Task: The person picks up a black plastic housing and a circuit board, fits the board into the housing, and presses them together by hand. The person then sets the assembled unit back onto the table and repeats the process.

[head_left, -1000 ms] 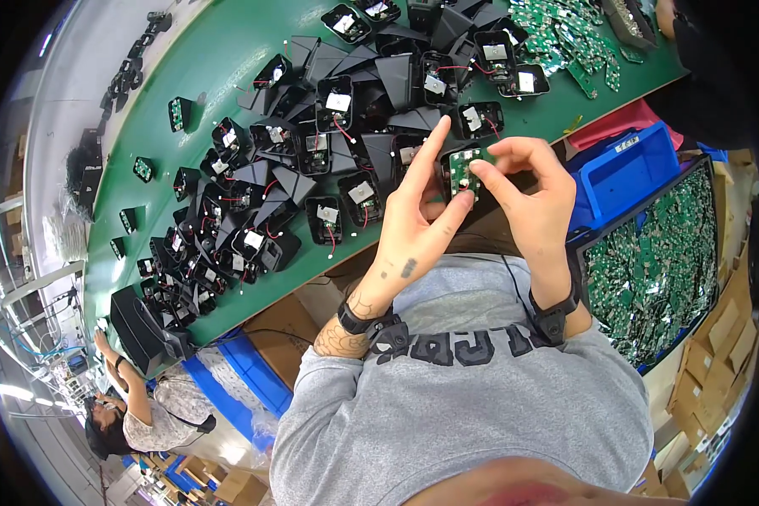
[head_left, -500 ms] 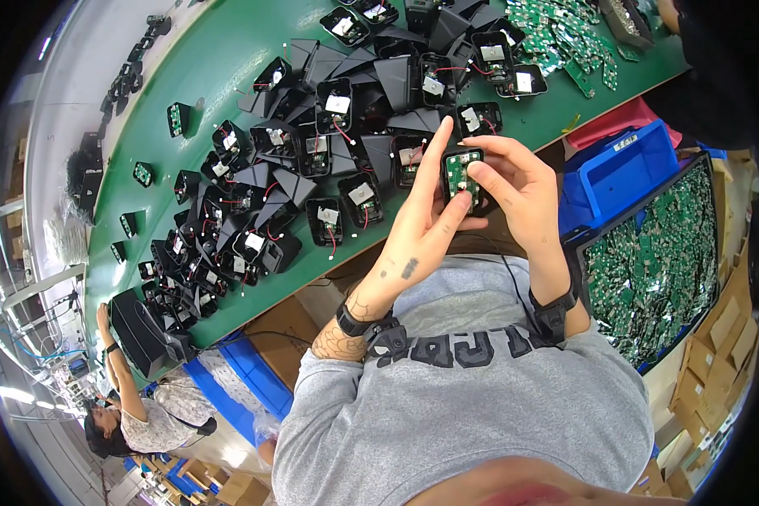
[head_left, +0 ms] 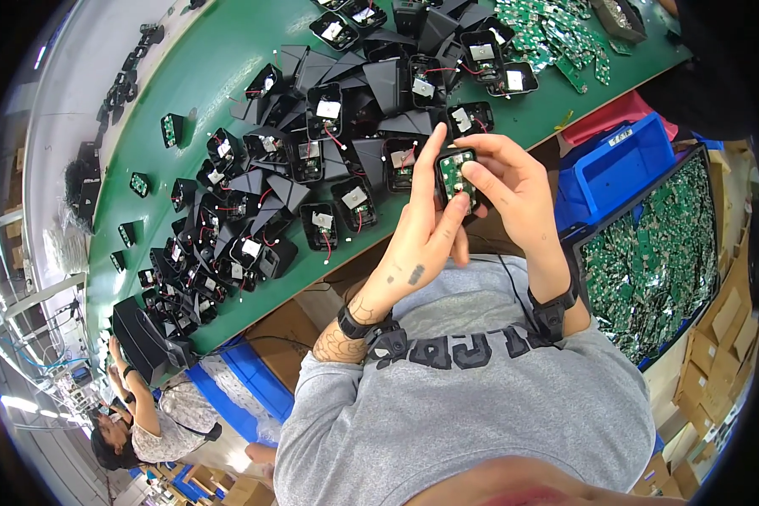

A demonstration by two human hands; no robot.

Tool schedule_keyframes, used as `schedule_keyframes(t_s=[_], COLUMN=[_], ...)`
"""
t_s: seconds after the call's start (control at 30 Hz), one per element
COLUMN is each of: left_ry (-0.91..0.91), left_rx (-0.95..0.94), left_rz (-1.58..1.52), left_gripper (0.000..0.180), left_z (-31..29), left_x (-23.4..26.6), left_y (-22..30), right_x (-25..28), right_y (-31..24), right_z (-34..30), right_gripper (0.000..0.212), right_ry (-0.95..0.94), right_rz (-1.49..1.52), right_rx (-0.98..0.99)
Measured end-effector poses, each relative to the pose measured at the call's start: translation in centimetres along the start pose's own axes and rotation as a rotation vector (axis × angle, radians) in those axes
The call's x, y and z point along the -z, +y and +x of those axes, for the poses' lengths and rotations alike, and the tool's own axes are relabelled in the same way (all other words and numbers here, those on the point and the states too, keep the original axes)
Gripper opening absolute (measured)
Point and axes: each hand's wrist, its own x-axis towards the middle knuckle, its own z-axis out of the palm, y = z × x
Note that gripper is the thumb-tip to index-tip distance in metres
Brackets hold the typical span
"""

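Note:
Both my hands hold a small black plastic housing with a green circuit board (head_left: 453, 171) seated in its open face, in front of my chest at the table's near edge. My left hand (head_left: 430, 221) grips it from the left, thumb on the board's lower end and fingers along the side. From the right, my right hand (head_left: 514, 181) wraps its fingers over the far end, and its thumb presses on the board's face. Just beyond lie open black housings (head_left: 400, 164) with white pads and red wires.
More black housings crowd the green table (head_left: 219, 63). Loose circuit boards (head_left: 557, 38) are heaped at the far right beside a box of small parts (head_left: 620, 18). To my right are a blue bin (head_left: 624, 173) and a board-filled container (head_left: 649, 253). Another person (head_left: 156, 422) works at left.
My hands and the housing stay nearly in place, thumbs still on the board. The table scene has shifted slightly left in view. At the left, the other person's arms have moved.

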Motion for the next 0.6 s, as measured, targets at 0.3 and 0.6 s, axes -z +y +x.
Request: schedule_keyframes(t_s=[0.3,0.6], left_ry=[0.092,0.099], left_rx=[-0.201,-0.191], left_rz=[0.414,0.357], left_gripper=[0.072,0.074], left_z=[0.5,0.5], left_x=[-0.2,0.0], left_y=[-1.5,-1.3], right_x=[0.1,-0.3], right_y=[0.5,0.1], right_z=[0.1,0.3], right_gripper=[0.029,0.027], right_ry=[-0.058,-0.049], right_rz=[0.082,0.118], right_rx=[0.053,0.110])
